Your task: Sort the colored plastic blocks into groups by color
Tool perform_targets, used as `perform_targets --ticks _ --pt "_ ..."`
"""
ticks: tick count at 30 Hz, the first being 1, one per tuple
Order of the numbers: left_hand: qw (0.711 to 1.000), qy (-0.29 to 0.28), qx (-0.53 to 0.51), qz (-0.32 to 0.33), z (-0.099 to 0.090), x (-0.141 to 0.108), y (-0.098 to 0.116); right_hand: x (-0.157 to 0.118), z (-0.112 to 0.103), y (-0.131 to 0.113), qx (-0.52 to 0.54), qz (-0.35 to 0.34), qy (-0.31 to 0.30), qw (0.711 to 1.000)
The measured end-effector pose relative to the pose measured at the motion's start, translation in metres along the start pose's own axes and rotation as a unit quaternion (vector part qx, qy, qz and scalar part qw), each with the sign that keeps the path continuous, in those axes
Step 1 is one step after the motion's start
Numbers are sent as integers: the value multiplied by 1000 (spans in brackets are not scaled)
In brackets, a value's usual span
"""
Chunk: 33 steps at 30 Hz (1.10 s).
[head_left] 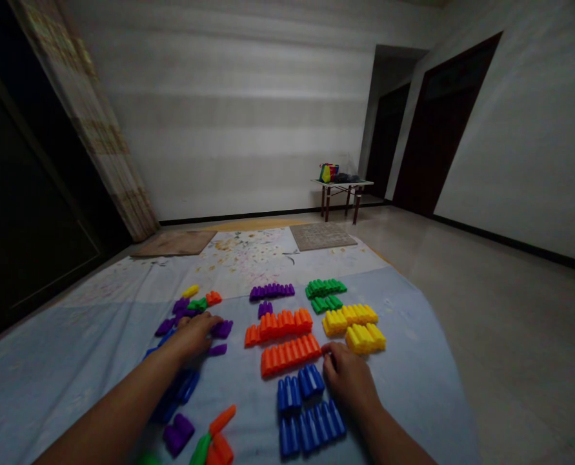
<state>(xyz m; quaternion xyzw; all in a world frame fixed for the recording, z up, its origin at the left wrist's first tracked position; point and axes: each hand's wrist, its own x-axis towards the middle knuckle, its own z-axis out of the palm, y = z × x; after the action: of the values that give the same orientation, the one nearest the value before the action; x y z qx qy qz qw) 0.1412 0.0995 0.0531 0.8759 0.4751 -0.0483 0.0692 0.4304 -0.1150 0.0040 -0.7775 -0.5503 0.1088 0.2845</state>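
Note:
My left hand (196,334) reaches into a loose mixed pile on the left, its fingers bent over purple pieces (222,329); whatever the fingertips hold is hidden. My right hand (346,368) rests on the cloth, fingers curled, beside the right end of an orange row (291,355) and just right of blue pieces (311,382). Sorted groups lie in the middle: a purple row (272,292), green pieces (325,287), another orange row (285,324), yellow pieces (365,338) and a larger blue group (312,427).
Loose blue pieces (187,385), a purple pair (178,434) and orange pieces (222,420) lie near the front left. The blue cloth (403,400) covers the table. Two mats (322,236) lie at its far edge; a small table (341,184) stands beyond.

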Motion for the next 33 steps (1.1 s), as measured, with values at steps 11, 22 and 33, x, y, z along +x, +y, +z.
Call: perform_targets --ticks 11,22,33 --pt "998 17 -41 -44 -2 10 8 1 2 1 18 -1 -6 1000" --pt "992 95 -84 -25 -26 39 46 0 -2 -4 31 0 1 1000" --pt "994 102 -13 31 -28 116 145 2 4 -1 33 2 5 999"
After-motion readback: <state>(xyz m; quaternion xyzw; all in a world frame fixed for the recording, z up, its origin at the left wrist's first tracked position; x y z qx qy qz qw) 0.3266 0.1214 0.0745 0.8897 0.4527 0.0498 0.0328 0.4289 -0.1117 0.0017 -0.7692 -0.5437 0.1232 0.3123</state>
